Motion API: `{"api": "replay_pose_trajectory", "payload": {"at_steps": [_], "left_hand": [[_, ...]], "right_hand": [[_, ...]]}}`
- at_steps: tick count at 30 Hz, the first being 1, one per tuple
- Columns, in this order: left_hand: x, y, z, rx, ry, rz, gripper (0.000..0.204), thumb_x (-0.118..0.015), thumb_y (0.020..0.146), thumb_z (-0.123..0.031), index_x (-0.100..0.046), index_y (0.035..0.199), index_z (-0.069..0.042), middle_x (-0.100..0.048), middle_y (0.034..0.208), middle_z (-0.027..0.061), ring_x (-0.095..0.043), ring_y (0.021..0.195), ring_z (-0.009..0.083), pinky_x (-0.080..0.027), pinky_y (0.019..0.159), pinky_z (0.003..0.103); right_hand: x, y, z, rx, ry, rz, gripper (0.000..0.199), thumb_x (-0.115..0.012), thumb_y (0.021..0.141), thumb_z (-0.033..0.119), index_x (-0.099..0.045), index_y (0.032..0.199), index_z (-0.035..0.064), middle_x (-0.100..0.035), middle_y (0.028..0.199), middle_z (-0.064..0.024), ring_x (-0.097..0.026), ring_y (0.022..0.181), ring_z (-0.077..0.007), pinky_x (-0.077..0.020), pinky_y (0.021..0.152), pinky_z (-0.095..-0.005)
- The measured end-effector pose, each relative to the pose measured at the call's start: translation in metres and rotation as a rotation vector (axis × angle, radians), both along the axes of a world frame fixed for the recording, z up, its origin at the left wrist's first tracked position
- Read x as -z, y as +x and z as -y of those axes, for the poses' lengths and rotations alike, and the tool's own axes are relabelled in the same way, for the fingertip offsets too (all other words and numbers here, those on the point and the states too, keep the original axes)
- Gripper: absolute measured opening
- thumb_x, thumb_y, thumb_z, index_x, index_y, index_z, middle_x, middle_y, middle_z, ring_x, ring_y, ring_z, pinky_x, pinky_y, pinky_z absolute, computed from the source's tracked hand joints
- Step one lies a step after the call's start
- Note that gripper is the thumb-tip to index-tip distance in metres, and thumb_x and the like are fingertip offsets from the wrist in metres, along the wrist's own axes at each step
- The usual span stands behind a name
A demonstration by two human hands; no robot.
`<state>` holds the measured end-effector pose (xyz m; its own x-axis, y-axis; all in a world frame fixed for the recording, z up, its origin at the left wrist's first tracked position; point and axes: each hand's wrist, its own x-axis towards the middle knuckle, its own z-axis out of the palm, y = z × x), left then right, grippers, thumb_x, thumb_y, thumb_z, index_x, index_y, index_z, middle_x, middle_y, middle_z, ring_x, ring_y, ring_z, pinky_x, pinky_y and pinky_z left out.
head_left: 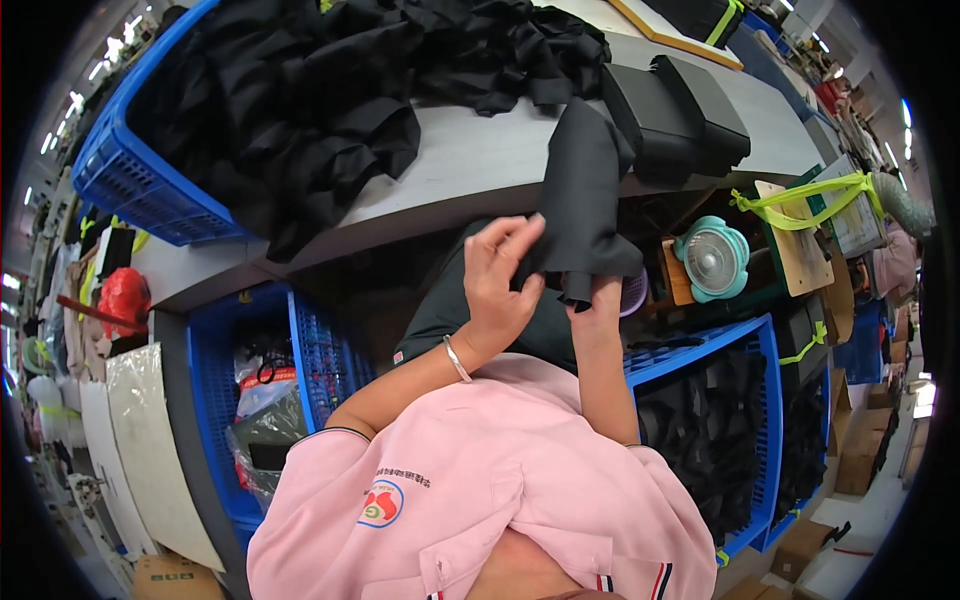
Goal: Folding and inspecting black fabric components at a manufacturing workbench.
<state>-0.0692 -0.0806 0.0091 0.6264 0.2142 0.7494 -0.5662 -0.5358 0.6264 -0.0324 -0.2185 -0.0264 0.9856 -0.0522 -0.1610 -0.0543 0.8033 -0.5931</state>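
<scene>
I hold a piece of black fabric (585, 195) upright in front of me, just below the grey table's edge (470, 165). My left hand (500, 280) pinches its lower left edge with the fingers curled on the cloth. My right hand (597, 300) grips the bottom hem from underneath. A silver bangle sits on my left wrist. A heap of black fabric pieces (330, 90) spreads over the table top and into a blue crate (125, 165) at its left. My pink sleeves fill the lower part of the view.
A black box-shaped object (680, 115) rests on the table right of the held cloth. Under the table stand a blue crate with bags (245, 400), a blue crate of black fabric (745, 430) and a small teal fan (712, 258). Cardboard boxes lie at lower right.
</scene>
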Motion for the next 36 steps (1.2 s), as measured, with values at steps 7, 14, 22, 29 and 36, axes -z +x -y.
{"api": "replay_pose_trajectory", "payload": {"at_steps": [7, 14, 22, 29, 36], "left_hand": [[-0.001, -0.027, 0.0, 0.12, -0.158, -0.085, 0.062, -0.064, 0.066, 0.017, -0.067, 0.122, -0.009, -0.058, 0.117, 0.005, -0.053, 0.078, 0.0114, -0.047, 0.063, 0.023], [-0.021, -0.043, 0.002, 0.118, -0.138, -0.03, 0.058, -0.061, 0.066, 0.018, -0.07, 0.117, -0.009, -0.061, 0.112, 0.0042, -0.052, 0.073, 0.0092, -0.047, 0.061, 0.022], [-0.013, -0.024, 0.015, 0.297, -0.171, -0.139, 0.061, -0.059, 0.065, 0.017, -0.068, 0.12, -0.007, -0.059, 0.112, 0.0049, -0.051, 0.072, 0.0084, -0.047, 0.061, 0.022], [-0.005, 0.003, 0.012, 0.34, -0.197, -0.177, 0.063, -0.06, 0.065, 0.016, -0.067, 0.123, -0.007, -0.056, 0.115, 0.0059, -0.052, 0.074, 0.0092, -0.049, 0.063, 0.023], [0.014, 0.022, -0.002, 0.252, -0.194, -0.171, 0.069, -0.067, 0.065, 0.016, -0.064, 0.13, -0.008, -0.054, 0.119, 0.0076, -0.056, 0.081, 0.0121, -0.05, 0.067, 0.024]], "right_hand": [[-0.012, -0.018, -0.006, -0.199, -0.012, 0.164, 0.043, -0.056, 0.099, 0.035, -0.052, 0.131, 0.007, -0.062, 0.123, -0.0079, -0.063, 0.109, -0.0195, -0.0542, 0.093, -0.0345], [-0.016, -0.031, -0.013, -0.112, -0.047, 0.157, 0.041, -0.061, 0.095, 0.033, -0.055, 0.127, 0.0074, -0.064, 0.119, -0.008, -0.065, 0.105, -0.0218, -0.0565, 0.089, -0.0361], [-0.009, -0.011, 0.0, -0.068, 0.026, -0.025, 0.035, -0.058, 0.096, 0.036, -0.06, 0.117, 0.0091, -0.066, 0.105, -0.0065, -0.067, 0.089, -0.0208, -0.0589, 0.068, -0.0338], [0.003, 0.012, 0.002, -0.171, 0.02, 0.04, 0.034, -0.056, 0.095, 0.036, -0.06, 0.114, 0.0076, -0.066, 0.102, -0.0082, -0.066, 0.085, -0.0225, -0.0582, 0.064, -0.0352], [-0.001, 0.033, -0.028, -0.219, 0.057, 0.003, 0.033, -0.057, 0.095, 0.035, -0.061, 0.112, 0.0074, -0.065, 0.1, -0.0097, -0.065, 0.084, -0.0236, -0.0579, 0.064, -0.036]]}}
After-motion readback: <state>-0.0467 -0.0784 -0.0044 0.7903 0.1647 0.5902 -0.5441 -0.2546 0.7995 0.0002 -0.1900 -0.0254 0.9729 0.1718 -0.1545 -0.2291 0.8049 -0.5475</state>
